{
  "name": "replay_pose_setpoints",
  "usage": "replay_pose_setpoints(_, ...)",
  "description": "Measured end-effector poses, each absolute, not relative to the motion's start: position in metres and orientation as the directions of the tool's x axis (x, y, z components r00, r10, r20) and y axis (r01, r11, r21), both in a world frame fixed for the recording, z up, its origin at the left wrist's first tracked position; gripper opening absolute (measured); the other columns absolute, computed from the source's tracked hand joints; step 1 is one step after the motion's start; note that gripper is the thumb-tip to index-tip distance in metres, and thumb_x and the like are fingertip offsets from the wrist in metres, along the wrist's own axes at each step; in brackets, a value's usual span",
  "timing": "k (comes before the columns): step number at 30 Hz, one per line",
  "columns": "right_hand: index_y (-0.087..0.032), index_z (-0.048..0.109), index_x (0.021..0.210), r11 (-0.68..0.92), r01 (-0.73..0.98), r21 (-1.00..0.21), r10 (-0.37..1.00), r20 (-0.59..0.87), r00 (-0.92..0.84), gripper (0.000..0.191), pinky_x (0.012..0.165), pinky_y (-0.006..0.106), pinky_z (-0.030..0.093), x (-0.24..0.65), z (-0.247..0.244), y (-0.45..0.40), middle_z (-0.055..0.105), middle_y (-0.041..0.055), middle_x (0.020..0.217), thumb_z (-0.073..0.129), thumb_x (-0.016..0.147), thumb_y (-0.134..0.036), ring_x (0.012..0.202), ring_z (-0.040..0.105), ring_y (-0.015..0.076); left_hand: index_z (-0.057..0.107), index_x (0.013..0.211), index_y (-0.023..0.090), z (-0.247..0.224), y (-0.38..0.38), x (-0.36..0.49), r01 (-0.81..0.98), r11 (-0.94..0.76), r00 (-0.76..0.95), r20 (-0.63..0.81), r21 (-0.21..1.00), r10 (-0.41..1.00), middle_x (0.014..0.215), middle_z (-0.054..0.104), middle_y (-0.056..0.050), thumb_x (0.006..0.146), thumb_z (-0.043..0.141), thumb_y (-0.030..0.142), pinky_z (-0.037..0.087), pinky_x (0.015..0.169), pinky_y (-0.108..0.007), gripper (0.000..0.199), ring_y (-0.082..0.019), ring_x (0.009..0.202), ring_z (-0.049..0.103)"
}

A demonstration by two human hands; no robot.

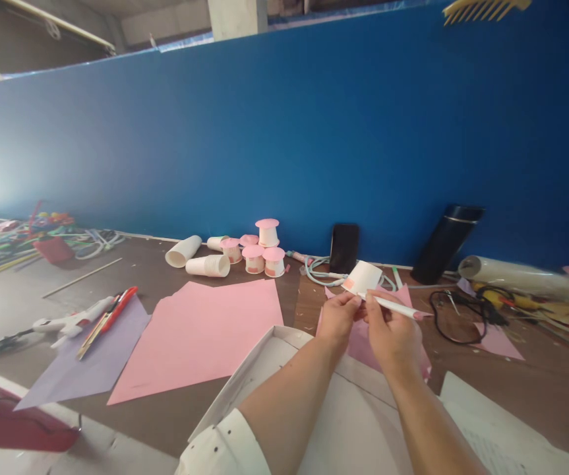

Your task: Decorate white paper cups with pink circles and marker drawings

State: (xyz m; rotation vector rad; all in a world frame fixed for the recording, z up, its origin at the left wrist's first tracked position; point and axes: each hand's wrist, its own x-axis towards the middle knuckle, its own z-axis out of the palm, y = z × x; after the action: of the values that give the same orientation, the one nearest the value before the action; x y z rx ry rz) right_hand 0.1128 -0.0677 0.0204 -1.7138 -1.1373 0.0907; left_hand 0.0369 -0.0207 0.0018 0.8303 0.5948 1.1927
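1. Taking the two hands as the dial's centre, the blue partition (274, 145) spans 10 to 2 o'clock behind the brown tabletop (165, 267).
2. The shallow white tray (363, 422) lies at 6 to 7, under the forearms; a dropping wrist could nudge it.
3. The large pink sheet (205, 330) is at 9; a sweeping left sleeve could crease it.
4. Farther out at 9, the purple sheet (101, 363) lies partly under the red cutter (119, 310) and near the white glue gun (74, 321). A tug on its cord could drag the gun; whether it is hot, I cannot tell.
5. The black bottle (447, 244), at 1 to 2, looks tilted; a knock might topple it.
6. The left hand (337, 320) and right hand (397, 340) are close together, fingertips nearly meeting. The left seems to pinch the paper cup (363, 277) by its lower edge, just at 12; too loose a pinch would let it turn, too hard would dent it.
7. The pink-topped cups (254, 259) cluster at 10 to 11, one above the others; a bump could tumble it.
8. The white pen (390, 305) is gripped in the right hand; a slip might mark the cup.
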Motion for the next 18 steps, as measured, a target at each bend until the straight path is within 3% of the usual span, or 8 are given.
replay_pose_setpoints(8,-0.021,0.071,0.099,0.029,0.648,-0.761,0.688,0.486,0.539,0.041,0.073,0.035,0.045,0.1141,0.0176,-0.0657,0.073,0.009,0.096,0.049,0.083,-0.051,0.088,0.066,0.0266,0.066,0.068,0.015,-0.0001,-0.019,0.0378,-0.564,0.151,0.28,0.016,0.812,0.96,0.055,0.048,0.004,0.064,0.075,0.036,0.044,0.068,-0.028,0.024,-0.008,0.052,0.04)
replay_pose_setpoints(18,-0.022,0.071,0.098,0.019,0.648,-0.762,0.689,0.48,0.543,0.039,0.071,0.034,0.046,0.1152,0.0159,-0.0659,0.073,0.0082,0.087,0.05,0.083,-0.051,0.083,0.066,0.0264,0.067,0.069,0.015,-0.0022,-0.0176,0.0384,-0.571,0.153,0.285,0.02,0.807,0.958,0.056,0.05,0.003,0.064,0.075,0.036,0.044,0.066,-0.027,0.023,-0.008,0.052,0.042)
